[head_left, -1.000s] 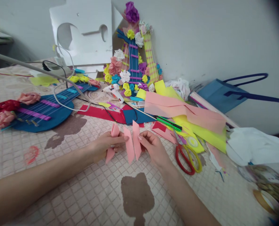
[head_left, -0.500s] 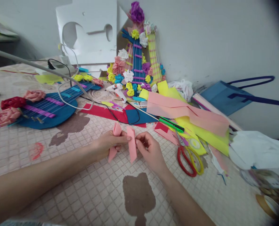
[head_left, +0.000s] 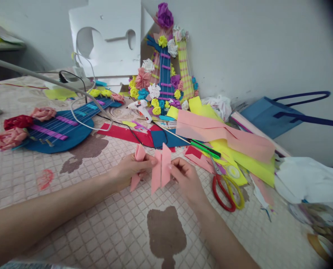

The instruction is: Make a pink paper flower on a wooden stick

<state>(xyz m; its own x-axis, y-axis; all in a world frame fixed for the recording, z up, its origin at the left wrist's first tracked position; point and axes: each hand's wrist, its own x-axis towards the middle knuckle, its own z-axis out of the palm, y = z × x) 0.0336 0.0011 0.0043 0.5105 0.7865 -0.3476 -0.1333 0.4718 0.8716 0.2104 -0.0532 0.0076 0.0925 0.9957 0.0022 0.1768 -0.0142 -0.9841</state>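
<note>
My left hand [head_left: 128, 168] is closed on pink paper pieces. One folded pink piece [head_left: 139, 153] sticks up and down through its fingers, and another pink strip [head_left: 156, 176] is pinched at the thumb tip. Between the thumb and fingers of my right hand [head_left: 186, 179] is the edge of a slanted pink paper strip [head_left: 166, 164]. That strip stands beside the left one, with a narrow dark gap between them. Both hands hover over the patterned tablecloth [head_left: 113, 228]. Scissors [head_left: 225, 190] with red and yellow handles lie to the right of my right hand.
A blue toy guitar [head_left: 68, 130] with paper roses lies at left. Behind my hands are a glue gun [head_left: 140, 109], a green cutter [head_left: 205, 148] and pink paper sheets [head_left: 225, 134]. Flower-covered guitars [head_left: 165, 74] lean at the wall. A white cable [head_left: 57, 80] crosses the left side.
My right hand has moved slightly right, and the pink strip at its fingertips has opened out into two side-by-side panels. The left hand keeps its hold.
</note>
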